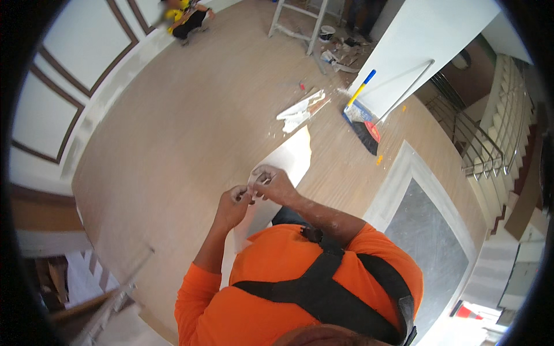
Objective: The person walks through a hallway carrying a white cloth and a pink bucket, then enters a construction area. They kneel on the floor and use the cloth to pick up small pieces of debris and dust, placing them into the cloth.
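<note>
We hold both hands together in front of our chest, over a pale sheet (287,158) that lies on the wood floor (173,144). The left hand (234,203) is curled, its fingertips pinched on something small and whitish (252,185); the right hand (276,183) closes on the same bit from the other side. What the bit is, we cannot tell: it is too small and our fingers cover most of it. It sits between our two hands, just above the near end of the sheet.

As for progress, we judge the work to be in its middle: the piece is in our fingers and being handled, and nothing finished shows near us. Both hands are white with dust.

Farther off, to the right, white scraps (301,109) lie on the floor. Beyond them a broom (360,115) with a yellow and blue handle leans at a white wall (415,52); its head bears a red oval label. A ladder (297,20) stands at the far end with a small bucket (327,32) beside it, and another person (184,17) in yellow crouches far left. A red-and-white cone (468,313) lies near right. We see no packages or signs.
</note>
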Available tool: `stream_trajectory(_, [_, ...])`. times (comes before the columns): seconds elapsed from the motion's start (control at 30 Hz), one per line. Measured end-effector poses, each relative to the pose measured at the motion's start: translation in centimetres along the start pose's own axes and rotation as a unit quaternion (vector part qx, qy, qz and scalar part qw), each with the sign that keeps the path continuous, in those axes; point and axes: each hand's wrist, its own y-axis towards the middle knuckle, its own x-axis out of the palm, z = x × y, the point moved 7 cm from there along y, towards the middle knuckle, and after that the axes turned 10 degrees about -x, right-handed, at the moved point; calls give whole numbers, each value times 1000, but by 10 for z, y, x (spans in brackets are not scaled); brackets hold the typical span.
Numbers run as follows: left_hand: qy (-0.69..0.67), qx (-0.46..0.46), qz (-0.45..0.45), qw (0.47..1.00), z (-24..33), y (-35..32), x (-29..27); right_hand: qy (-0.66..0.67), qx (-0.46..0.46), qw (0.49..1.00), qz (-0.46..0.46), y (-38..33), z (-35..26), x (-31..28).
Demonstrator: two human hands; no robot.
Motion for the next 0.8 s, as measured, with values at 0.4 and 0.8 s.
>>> stream_trajectory(0.4, [-167,-186,-59,966,16,248,-117,75,59,994,-61,291,53,0])
stream_trajectory(0.8, [-103,-136,-191,967,97,491,-223,-230,13,972,33,538,-10,-64])
